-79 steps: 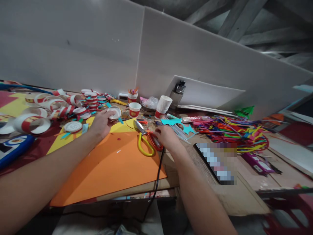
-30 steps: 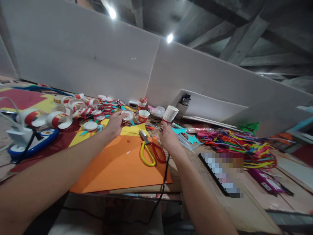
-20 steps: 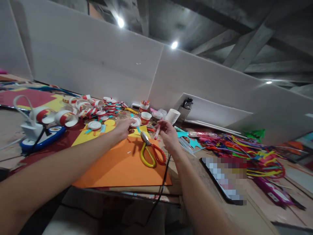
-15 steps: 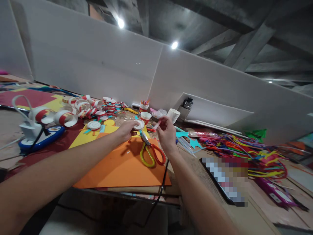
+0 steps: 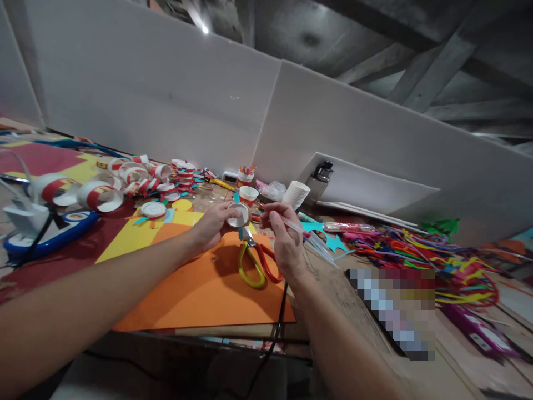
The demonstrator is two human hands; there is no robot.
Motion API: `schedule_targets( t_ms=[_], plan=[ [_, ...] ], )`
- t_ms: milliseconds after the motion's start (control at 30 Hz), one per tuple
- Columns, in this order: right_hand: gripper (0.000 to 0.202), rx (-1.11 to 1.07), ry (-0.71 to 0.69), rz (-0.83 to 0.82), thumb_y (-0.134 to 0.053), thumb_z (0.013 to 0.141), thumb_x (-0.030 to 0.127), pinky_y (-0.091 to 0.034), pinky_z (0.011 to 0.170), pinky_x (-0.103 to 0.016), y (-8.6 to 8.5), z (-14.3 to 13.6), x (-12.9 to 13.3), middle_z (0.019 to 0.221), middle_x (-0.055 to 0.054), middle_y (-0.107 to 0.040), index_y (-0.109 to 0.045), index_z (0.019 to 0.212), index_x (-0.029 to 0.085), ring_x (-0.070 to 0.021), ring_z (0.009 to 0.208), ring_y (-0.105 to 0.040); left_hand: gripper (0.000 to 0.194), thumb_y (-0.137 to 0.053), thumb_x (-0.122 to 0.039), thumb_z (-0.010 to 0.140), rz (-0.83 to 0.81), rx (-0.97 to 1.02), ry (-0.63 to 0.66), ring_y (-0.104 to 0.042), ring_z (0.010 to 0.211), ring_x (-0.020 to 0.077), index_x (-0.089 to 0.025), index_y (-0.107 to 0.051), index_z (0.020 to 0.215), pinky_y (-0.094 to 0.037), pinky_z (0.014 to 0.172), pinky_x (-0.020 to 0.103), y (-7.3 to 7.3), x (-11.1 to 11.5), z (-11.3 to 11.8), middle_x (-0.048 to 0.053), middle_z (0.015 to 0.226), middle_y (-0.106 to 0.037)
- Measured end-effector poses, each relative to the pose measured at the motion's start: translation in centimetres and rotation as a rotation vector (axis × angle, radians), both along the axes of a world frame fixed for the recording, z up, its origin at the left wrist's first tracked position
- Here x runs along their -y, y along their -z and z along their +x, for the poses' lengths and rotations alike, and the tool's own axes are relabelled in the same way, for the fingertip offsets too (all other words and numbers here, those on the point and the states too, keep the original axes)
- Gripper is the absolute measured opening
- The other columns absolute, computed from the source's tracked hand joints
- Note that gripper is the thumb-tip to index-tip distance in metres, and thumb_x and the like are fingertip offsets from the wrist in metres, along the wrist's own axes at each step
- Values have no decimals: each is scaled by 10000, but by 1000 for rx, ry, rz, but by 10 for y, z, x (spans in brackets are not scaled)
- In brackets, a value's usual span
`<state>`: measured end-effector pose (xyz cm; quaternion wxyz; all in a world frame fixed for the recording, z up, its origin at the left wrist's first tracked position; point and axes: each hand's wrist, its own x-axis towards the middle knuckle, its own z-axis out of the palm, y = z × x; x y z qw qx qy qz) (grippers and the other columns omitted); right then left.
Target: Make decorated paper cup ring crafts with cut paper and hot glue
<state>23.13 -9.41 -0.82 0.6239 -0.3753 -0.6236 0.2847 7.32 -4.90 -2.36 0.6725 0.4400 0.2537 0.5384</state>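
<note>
My left hand (image 5: 213, 226) pinches the edge of a cut-down paper cup base (image 5: 237, 215), a round white piece with a darker rim and blue tabs above and below. Facing it from the right, my right hand (image 5: 287, 239) is closed on a thin translucent strip (image 5: 293, 224); its exact kind is unclear. Something small and reddish shows at those fingertips. Below both hands, scissors (image 5: 255, 261) with one yellow and one red handle lie on an orange sheet (image 5: 200, 294). Just behind the held piece stands a red and white paper cup (image 5: 249, 194).
Curled cup strips (image 5: 102, 194) and a blue power strip (image 5: 54, 233) lie left. A stack of white cups (image 5: 296, 194) and a dark-capped bottle (image 5: 320, 180) stand behind. Pipe cleaners (image 5: 416, 255) and a blurred-out phone (image 5: 387, 316) are right. A black cable (image 5: 278, 319) crosses the table edge.
My left hand has tilted the cup base, so its rim and blue tabs show more. My right hand has turned, and the translucent strip now points back toward the right.
</note>
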Motion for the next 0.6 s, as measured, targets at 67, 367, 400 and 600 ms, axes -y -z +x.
schedule_targets(
  t_ms=[67,367,400,600],
  plan=[
    [156,47,32,10,-580,879,346,-477,737,-275,-2,0,2,857,-7,-628,-592,934,201,-123,747,-579,149,-683,-190,636,19,5,27,-597,692,148,-125,-669,768,-509,687,281,0,2,0,52,767,-646],
    [178,-39,-35,-13,-512,913,387,-485,658,-263,0,-1,0,765,23,-602,-550,949,217,-114,677,-577,159,-661,-142,704,-142,124,74,-658,741,170,-121,-703,856,-552,698,285,5,-8,-1,93,851,-712],
    [178,-33,-40,-24,-530,903,383,-489,656,-263,-1,-1,1,786,15,-614,-558,953,214,-115,687,-583,166,-659,-129,708,-170,132,50,-661,740,170,-120,-704,868,-557,692,284,4,-9,-1,93,852,-715],
    [141,-4,-1,-47,-594,855,337,-469,617,-238,-1,-9,5,714,32,-587,-546,838,205,-97,628,-549,127,-639,-98,700,-281,124,-48,-652,676,155,-124,-684,816,-543,610,264,4,-10,-2,73,787,-703]
  ],
)
